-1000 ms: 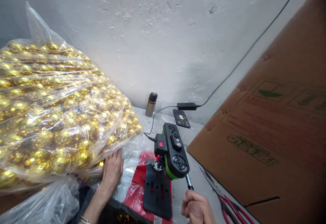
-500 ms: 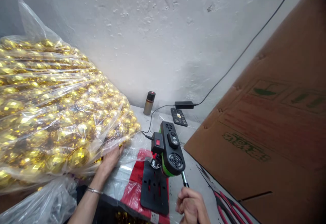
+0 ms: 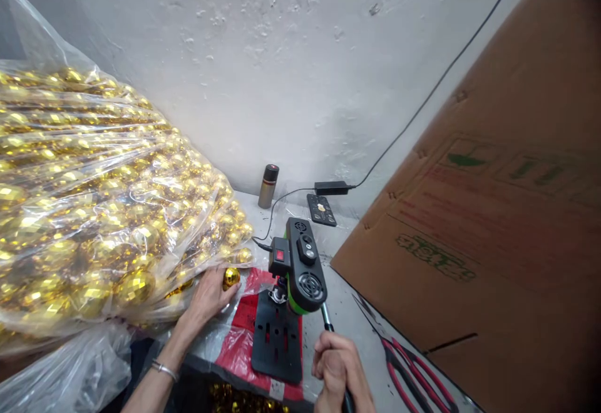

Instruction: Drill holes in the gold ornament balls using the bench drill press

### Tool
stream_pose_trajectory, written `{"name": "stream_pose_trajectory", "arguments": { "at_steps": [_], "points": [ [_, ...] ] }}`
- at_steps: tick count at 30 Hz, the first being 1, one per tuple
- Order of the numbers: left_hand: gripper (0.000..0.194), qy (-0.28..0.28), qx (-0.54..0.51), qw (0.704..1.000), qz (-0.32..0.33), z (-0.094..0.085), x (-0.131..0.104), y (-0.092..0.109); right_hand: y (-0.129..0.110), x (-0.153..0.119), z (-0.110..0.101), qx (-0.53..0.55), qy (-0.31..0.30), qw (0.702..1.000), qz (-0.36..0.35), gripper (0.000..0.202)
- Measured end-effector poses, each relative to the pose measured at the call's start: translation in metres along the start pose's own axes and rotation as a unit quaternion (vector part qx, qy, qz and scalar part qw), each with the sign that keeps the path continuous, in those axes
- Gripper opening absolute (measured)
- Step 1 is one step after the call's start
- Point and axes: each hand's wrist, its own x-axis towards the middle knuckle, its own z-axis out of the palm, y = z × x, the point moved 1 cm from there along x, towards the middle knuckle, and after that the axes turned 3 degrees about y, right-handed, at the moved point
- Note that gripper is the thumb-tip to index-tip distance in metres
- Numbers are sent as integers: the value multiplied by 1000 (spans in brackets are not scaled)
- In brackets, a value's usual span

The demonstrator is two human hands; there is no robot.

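A small gold ball (image 3: 231, 278) is held between the thumb and fingers of my left hand (image 3: 206, 297), beside the lower right edge of a large clear bag (image 3: 141, 213) full of gold balls. My right hand (image 3: 340, 369) is wrapped round a tool with a black handle and a metal shaft (image 3: 327, 316); its tip is hidden behind the machine. That black and green machine (image 3: 305, 269), with a red switch and a black slotted base plate (image 3: 277, 350), stands between my hands on red plastic (image 3: 235, 341).
Red-handled scissors (image 3: 413, 369) lie at the right, near a large cardboard box (image 3: 493, 213). Against the wall are a bottle (image 3: 268, 186), a black power adapter (image 3: 331, 188) with a cable, and a phone (image 3: 322, 209). More gold pieces (image 3: 239, 399) show below the table edge.
My left hand has come out from under the bag's edge, now with a gold ball in its fingers. The view has shifted slightly; my right hand still grips the tool.
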Motion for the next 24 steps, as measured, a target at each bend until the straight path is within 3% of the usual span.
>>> {"name": "stream_pose_trajectory", "arguments": {
  "at_steps": [2, 3, 5, 7, 8, 10, 14, 17, 21, 24],
  "points": [
    [50, 26, -190, 980, -45, 4, -9, 5, 1, 3, 0, 3, 2, 1000, -12, 41],
    [55, 29, -306, 948, -83, 8, -14, 8, 2, 5, -1, 5, 1, 1000, -28, 40],
    [60, 7, -501, 850, -159, 18, -28, 17, 4, 12, -2, 6, -7, 997, -72, 38],
    [56, -40, -610, 762, -213, 28, -42, 26, 4, 18, -3, 0, -27, 994, -103, 35],
    [53, -64, -636, 733, -232, 33, -48, 31, 4, 22, -4, -3, -37, 994, -107, 34],
    [51, -98, -653, 707, -251, 40, -59, 38, 2, 27, -6, -10, -50, 994, -98, 32],
    [66, -118, -623, 742, -216, 54, -67, 46, -3, 31, -6, -6, -63, 992, -112, 32],
    [80, -98, -556, 804, -185, 65, -68, 50, -2, 30, -7, 0, -72, 990, -124, 31],
    [60, -36, -388, 917, -89, 71, -71, 56, -1, 30, -9, -5, -81, 988, -130, 30],
    [54, -11, -316, 948, -45, 71, -75, 59, -1, 30, -10, -8, -86, 987, -136, 30]
  ]
}}
